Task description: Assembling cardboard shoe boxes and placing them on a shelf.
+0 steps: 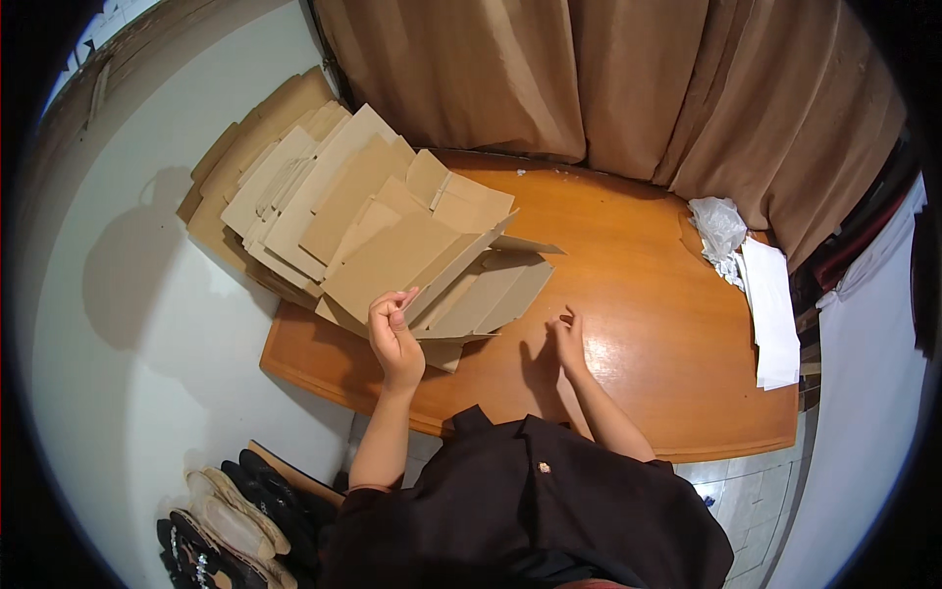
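Two bare hands reach out ahead of you in the head view, and your left hand is the nearer one to the tan, partly unfolded cardboard box with angled flaps. The box lies just beyond your left hand, with its broad panel facing up; its long front fold starts close by your left fingertips and slants away from you toward the right. Your left fingers are bent in toward the thumb at that edge, but you cannot tell from this angle whether they pinch the board or only rest against it. Your right hand is loose and holds nothing, fingers part-curled, over the glossy orange-brown wooden table; from there the box lies to the left and a little farther away, with a gap between, so the two hands are not equally placed around it. Beyond your left hand and farther left, a tall leaning stack of flat brown cardboard sheets backs the box. Well to the right of your right hand lie white paper sheets and a crumpled translucent plastic bag.
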Available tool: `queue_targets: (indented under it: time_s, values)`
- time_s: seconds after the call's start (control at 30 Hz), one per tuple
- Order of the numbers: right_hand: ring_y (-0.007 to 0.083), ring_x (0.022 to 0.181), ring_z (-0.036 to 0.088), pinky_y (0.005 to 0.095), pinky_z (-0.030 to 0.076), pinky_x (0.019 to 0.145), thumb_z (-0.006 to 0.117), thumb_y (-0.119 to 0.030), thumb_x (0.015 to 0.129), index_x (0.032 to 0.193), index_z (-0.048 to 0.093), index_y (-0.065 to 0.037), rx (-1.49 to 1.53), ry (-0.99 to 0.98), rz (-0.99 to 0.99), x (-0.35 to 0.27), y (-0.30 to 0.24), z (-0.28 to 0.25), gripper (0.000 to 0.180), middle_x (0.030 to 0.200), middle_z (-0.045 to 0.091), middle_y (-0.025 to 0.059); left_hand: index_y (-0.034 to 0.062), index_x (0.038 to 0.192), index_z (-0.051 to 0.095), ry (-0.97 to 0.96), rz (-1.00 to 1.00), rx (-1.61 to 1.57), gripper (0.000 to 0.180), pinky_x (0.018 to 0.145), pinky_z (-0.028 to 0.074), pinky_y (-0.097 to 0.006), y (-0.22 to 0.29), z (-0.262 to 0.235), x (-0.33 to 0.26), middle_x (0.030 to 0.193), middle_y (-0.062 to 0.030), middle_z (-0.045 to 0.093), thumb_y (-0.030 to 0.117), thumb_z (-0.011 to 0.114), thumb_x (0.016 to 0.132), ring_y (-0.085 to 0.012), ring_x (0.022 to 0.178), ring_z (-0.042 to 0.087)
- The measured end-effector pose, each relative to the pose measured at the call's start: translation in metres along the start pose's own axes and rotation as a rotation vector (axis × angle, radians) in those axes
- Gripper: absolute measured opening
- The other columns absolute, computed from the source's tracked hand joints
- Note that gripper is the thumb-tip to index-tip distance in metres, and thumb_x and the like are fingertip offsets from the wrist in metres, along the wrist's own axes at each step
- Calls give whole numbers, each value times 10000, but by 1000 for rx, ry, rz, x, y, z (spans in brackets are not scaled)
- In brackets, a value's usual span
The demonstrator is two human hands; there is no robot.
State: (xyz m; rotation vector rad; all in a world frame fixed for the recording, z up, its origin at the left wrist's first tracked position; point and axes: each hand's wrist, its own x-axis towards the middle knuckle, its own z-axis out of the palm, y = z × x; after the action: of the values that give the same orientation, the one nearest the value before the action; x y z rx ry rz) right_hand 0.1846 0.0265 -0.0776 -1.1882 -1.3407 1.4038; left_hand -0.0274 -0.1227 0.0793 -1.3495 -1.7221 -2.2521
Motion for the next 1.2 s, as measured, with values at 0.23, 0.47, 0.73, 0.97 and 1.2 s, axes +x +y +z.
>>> queue_targets:
  time_s: [0.23,0.47,0.73,0.97,1.2]
  values:
    - [179,899,503,347,438,809,624,-209,803,1294,309,-68,340,-20,164,43,3,-31,600,1018,481,100,3,927,475,-127,-100,-38,261,925,366,-306,18,-14,17,1011,-86,523,244,392,983,-154,968,489]
    - [174,990,513,305,422,841,612,-164,821,1160,517,-27,51,-65,-40,57,-27,-41,378,1122,526,121,5,926,476,-185,-164,-79,260,910,389,-305,21,-27,29,995,-89,528,244,392,983,-164,965,523]
    - [91,743,555,240,459,676,554,-141,906,951,598,39,-85,-19,-334,10,-114,-47,190,788,609,39,8,944,500,-92,-226,-184,254,910,397,-310,-4,-23,35,987,-92,569,239,400,981,-169,984,543]
    - [135,774,605,307,533,736,514,-137,930,955,560,56,200,33,-422,-21,-169,-57,200,842,614,86,27,1000,500,82,-270,-73,258,923,375,-312,-54,-15,13,1031,-88,559,277,446,965,-170,1016,527]
    - [155,793,609,312,528,741,531,-124,919,1009,560,68,193,-31,-437,-34,-178,-55,214,880,619,93,103,1180,463,110,-847,-442,457,1004,262,-382,-144,-25,-46,1160,-49,502,485,376,943,-197,1170,438]
